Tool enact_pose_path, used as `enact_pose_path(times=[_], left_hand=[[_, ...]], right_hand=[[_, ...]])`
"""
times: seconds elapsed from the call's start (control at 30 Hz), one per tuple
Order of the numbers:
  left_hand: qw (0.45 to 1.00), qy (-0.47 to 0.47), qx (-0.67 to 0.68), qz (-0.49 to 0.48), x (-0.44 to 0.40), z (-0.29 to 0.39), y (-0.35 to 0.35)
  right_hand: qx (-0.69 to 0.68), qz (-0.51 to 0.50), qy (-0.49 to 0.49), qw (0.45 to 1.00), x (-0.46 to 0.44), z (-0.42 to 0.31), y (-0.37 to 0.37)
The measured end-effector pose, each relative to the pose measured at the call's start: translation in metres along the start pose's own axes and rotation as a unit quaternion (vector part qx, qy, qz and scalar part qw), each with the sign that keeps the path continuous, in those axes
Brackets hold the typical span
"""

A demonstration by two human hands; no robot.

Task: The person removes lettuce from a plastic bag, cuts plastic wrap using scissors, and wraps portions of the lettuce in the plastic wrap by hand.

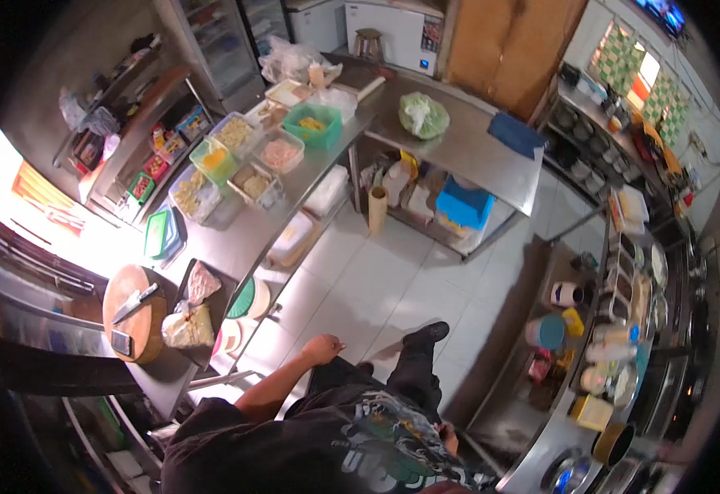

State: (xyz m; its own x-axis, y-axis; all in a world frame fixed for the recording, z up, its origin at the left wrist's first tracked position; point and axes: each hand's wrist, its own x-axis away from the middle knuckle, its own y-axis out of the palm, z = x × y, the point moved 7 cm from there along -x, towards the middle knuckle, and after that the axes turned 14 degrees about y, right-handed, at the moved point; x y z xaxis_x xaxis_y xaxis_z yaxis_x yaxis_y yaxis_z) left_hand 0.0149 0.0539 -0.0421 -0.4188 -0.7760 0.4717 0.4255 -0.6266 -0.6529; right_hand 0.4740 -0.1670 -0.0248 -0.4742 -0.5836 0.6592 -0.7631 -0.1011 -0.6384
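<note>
My left hand (323,349) hangs in front of my body over the tiled floor, its fingers curled in a loose fist with nothing visible in them. Close to my right side, my right hand (448,439) shows only in part, and its fingers cannot be made out. Left of me, the metal table bears a round wooden chopping board (148,329) with a knife (134,305) and a phone (121,342) on it. Beside the board, a dark tray (224,292) holds raw meat (202,284) and a bag of pale food (189,328).
Several food tubs, including a green basket (313,125), stand along the left metal table (249,235). Ahead, another metal table (492,169) bears a bagged green vegetable (423,116) and a blue cloth (516,135). On the right runs a counter with bottles, a yellow container (590,412) and a stove.
</note>
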Motion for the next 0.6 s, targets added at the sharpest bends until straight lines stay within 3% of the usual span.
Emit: enact_pose_path(times=[0.07,0.1,0.13,0.17,0.2,0.27,0.3,0.37,0.43,0.5,0.57,0.6], left_hand=[[0.998,-0.026,0.038,0.045,-0.004,0.026,-0.015],[0.998,-0.038,0.031,0.049,-0.054,0.025,-0.081],[0.996,-0.072,0.035,0.044,-0.024,0.027,-0.071],[0.993,-0.065,0.022,0.097,-0.076,0.033,-0.117],[0.992,-0.065,0.023,0.11,-0.104,0.036,-0.142],[0.978,-0.054,0.036,0.197,-0.142,0.041,-0.193],[0.979,-0.061,0.038,0.192,-0.151,0.045,-0.204],[0.965,-0.046,0.063,0.251,-0.183,0.068,-0.241],[0.957,-0.048,0.067,0.279,-0.218,0.072,-0.253],[0.941,-0.003,0.066,0.331,-0.247,0.086,-0.286],[0.942,-0.006,0.082,0.325,-0.271,0.096,-0.314],[0.943,-0.003,0.099,0.318,-0.281,0.099,-0.323]], right_hand=[[-0.081,0.008,-0.179,0.98,-0.025,0.004,-0.011],[-0.087,-0.005,-0.183,0.979,-0.076,-0.059,-0.009],[-0.05,-0.029,-0.116,0.992,-0.056,-0.028,-0.009],[-0.034,-0.011,-0.104,0.994,-0.115,-0.063,-0.021],[0.024,-0.008,-0.083,0.996,-0.115,-0.137,-0.056],[0.09,0.046,-0.167,0.981,-0.137,-0.228,-0.096],[0.117,0.044,-0.199,0.972,-0.155,-0.248,-0.107],[0.016,0.034,-0.198,0.979,-0.19,-0.331,-0.154],[0.143,0.127,-0.264,0.945,-0.233,-0.397,-0.18],[0.134,0.116,-0.392,0.903,-0.245,-0.489,-0.199],[0.132,-0.025,-0.317,0.939,-0.261,-0.561,-0.205],[0.141,-0.033,-0.319,0.937,-0.264,-0.591,-0.21]])
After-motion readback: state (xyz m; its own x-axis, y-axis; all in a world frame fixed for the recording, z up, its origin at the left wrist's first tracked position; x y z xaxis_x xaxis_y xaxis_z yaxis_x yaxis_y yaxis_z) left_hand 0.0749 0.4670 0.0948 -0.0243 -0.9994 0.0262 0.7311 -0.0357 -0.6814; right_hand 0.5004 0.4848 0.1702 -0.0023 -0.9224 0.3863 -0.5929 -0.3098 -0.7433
